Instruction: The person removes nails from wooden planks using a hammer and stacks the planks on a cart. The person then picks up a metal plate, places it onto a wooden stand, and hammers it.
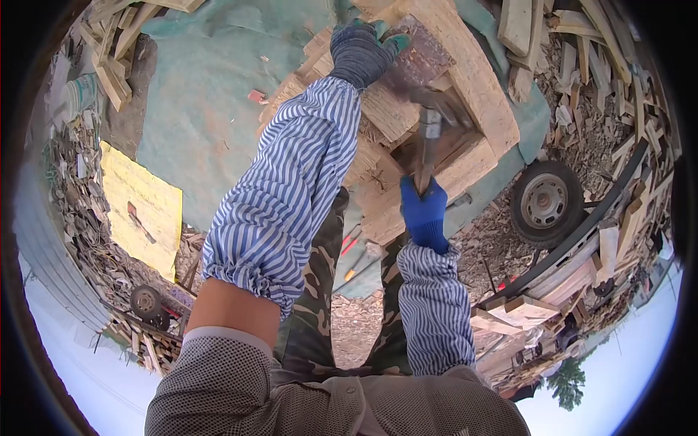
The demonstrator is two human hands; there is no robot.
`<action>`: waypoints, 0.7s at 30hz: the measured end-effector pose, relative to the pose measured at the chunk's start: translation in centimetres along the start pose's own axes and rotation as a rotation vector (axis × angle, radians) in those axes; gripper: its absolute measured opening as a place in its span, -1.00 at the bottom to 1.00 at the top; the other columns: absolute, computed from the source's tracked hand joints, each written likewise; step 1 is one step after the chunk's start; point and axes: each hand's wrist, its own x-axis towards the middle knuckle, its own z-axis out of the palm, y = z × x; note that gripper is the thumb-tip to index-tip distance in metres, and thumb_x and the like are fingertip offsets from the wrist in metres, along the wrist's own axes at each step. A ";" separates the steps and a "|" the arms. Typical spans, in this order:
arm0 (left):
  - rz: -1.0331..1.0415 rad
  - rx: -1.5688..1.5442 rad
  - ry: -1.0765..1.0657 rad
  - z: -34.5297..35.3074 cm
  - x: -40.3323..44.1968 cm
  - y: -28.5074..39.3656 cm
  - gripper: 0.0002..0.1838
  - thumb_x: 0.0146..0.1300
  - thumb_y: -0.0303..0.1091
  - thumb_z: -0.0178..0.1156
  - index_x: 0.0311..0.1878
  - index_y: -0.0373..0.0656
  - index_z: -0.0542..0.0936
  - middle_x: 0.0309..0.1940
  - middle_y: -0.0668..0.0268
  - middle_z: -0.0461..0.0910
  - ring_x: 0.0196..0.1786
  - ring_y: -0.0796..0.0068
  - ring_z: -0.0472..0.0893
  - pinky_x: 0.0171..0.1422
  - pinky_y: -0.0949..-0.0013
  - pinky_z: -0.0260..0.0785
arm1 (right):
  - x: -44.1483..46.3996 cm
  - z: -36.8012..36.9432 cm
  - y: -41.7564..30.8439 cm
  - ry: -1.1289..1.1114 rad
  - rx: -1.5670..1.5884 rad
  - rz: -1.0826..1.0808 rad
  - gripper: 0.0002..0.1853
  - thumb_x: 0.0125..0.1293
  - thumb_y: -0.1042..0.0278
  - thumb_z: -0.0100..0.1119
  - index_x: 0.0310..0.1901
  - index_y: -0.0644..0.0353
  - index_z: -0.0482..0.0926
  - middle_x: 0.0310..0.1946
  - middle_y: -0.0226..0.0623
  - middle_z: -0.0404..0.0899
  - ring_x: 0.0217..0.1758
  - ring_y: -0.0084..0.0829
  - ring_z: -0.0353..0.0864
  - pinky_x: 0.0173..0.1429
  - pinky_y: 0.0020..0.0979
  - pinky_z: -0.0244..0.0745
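Note:
My left hand (361, 55), in a dark grey glove with green on the fingers, grips the near edge of a worn reddish-brown board (420, 52). My right hand (425, 212), in a blue glove, is closed round the handle of a hammer (427, 145). The hammer's head is smeared by motion close to the board's lower edge. Beneath both hands lies a wooden frame (483, 98) of thick pale timbers with a dark opening in its middle. Rough pale planks (389, 109) lie to the left of that opening.
Green sheeting (196, 116) covers the ground under the wood. A wheel (547, 203) stands at right, and a yellow sheet (142, 207) lies at left. Scrap timber (516, 29) is heaped around. Tools with red and yellow handles (352, 275) lie between my legs.

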 end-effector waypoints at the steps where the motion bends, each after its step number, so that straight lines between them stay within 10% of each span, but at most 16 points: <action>1: 0.053 0.080 0.070 0.4 0.4 -0.2 -0.23 0.20 0.40 0.16 0.07 -0.20 0.66 -0.15 -0.02 0.68 0.02 0.00 0.63 0.17 -0.01 0.38 | 0.7 -0.4 0.1 -0.013 -0.031 0.030 -0.73 0.36 0.25 0.30 -0.29 0.31 0.54 -0.66 -0.34 0.48 -0.65 -0.57 0.42 -0.54 -0.40 0.32; 6: 0.176 0.090 0.302 2.8 0.4 -1.7 -0.18 0.09 0.43 0.28 0.02 -0.23 0.66 -0.33 0.12 0.72 -0.16 0.13 0.69 0.01 0.08 0.48 | 0.3 -4.1 -5.9 -0.025 0.001 0.076 -0.78 0.32 0.33 0.31 -0.18 0.32 0.57 -0.62 -0.39 0.48 -0.61 -0.61 0.43 -0.54 -0.45 0.33; 9: 0.198 0.240 0.009 -0.5 -0.3 0.3 -0.15 0.04 0.47 0.29 0.02 -0.22 0.67 -0.32 0.15 0.72 -0.19 0.13 0.69 0.03 0.07 0.47 | 0.3 -5.4 -9.4 -0.032 0.267 -0.228 -0.67 0.31 0.36 0.31 0.02 0.36 0.55 -0.56 -0.42 0.50 -0.60 -0.63 0.42 -0.54 -0.50 0.33; 12: 0.166 0.304 0.005 -1.1 -0.4 1.1 -0.16 0.03 0.47 0.29 0.02 -0.18 0.67 -0.33 0.21 0.72 -0.14 0.20 0.68 0.04 0.10 0.46 | 1.1 -7.9 -17.0 -0.307 0.280 0.031 -0.51 0.31 0.39 0.30 0.23 0.37 0.45 -0.52 -0.45 0.50 -0.59 -0.65 0.42 -0.52 -0.55 0.34; 18: 0.113 0.217 -0.029 0.7 0.1 -0.3 -0.15 0.07 0.49 0.22 0.20 -0.05 0.62 0.04 0.05 0.64 0.21 0.07 0.52 0.34 -0.04 0.23 | 7.2 -9.0 -21.2 -0.279 -0.364 -0.181 -0.46 0.26 0.45 0.26 0.27 0.40 0.43 -0.51 -0.38 0.56 -0.61 -0.59 0.49 -0.50 -0.50 0.40; 21: 0.178 0.267 0.060 0.7 0.0 -0.2 -0.20 0.07 0.45 0.26 0.09 -0.09 0.66 -0.33 0.22 0.69 -0.06 0.19 0.61 0.11 0.06 0.38 | 10.2 -9.4 -23.3 -0.303 -0.685 -0.155 -0.43 0.22 0.32 0.28 0.24 0.38 0.45 -0.52 -0.32 0.57 -0.59 -0.56 0.53 -0.46 -0.43 0.46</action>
